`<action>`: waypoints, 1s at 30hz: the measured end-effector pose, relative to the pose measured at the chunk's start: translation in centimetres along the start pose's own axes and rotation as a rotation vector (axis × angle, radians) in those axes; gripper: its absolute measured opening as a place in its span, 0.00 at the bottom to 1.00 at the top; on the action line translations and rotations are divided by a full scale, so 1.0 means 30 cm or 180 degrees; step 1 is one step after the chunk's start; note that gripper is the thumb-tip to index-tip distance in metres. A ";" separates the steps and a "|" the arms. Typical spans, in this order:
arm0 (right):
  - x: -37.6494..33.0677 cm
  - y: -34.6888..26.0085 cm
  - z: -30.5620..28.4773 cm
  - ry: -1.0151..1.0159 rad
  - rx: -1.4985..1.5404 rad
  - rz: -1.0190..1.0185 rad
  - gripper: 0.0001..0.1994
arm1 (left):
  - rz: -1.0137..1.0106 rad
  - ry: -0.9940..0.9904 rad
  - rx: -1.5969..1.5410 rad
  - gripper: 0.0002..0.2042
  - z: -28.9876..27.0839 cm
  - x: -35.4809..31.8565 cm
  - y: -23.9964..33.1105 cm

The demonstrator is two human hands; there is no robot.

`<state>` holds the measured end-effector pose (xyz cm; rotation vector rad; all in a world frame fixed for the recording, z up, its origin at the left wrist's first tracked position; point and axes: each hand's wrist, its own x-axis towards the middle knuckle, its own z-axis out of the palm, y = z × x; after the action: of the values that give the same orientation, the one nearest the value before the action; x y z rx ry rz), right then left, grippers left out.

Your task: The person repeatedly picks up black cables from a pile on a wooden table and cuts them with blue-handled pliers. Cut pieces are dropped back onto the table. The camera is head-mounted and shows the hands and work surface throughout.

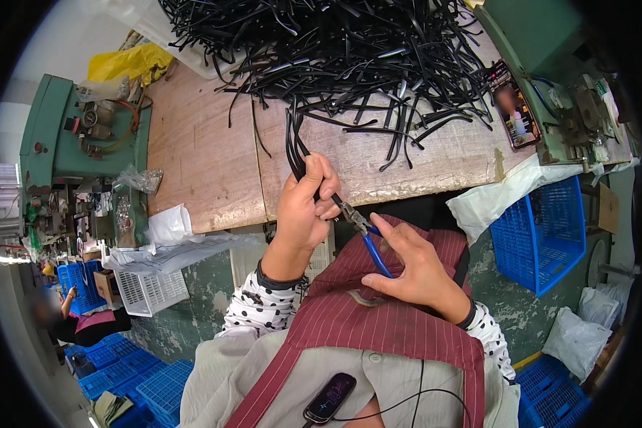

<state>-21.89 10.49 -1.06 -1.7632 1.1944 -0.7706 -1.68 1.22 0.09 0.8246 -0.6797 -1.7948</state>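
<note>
My left hand (303, 210) is closed around several slim black eyeglass temples (292, 135), whose curved ends stick up toward the table. In my right hand (421, 271) are pliers with blue handles (374, 254), the fingers and thumb on either side of the grips. The metal jaws meet the lower end of a temple just below my left fingers; whether they clamp it is too small to tell. Beyond the held bunch, a large tangled pile of black temples (349, 60) covers the far part of the wooden table (200, 150).
Green machines (46, 143) flank the table, and a phone (515, 107) leans at its right. A blue crate (538, 242) hangs below the right edge, beside white sheeting (492, 192). A white crate (151, 291) stands lower left, near another person (93, 317).
</note>
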 end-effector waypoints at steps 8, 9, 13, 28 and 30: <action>0.001 -0.026 -0.016 0.0526 -0.1401 -0.0560 0.46 | -0.0314 -0.0811 -0.0121 0.17 -0.036 0.018 0.018; 0.001 -0.025 -0.016 0.0515 -0.1390 -0.0579 0.46 | -0.0344 -0.0926 -0.0136 0.17 -0.040 0.021 0.017; -0.005 -0.021 -0.016 0.0376 -0.1235 -0.0480 0.47 | -0.0182 -0.1009 -0.0276 0.17 -0.054 0.026 -0.004; -0.022 0.011 0.026 0.0955 -0.1331 -0.0320 0.47 | 0.2665 0.0468 0.5654 0.13 -0.132 0.324 -0.026; -0.024 0.009 0.025 0.0910 -0.1252 -0.0326 0.47 | 0.2376 0.0420 0.5829 0.14 -0.189 0.380 -0.024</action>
<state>-21.62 11.36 -1.66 -2.0970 1.5368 -0.9183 -0.58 -9.67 -6.48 1.4295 -2.1873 -0.0333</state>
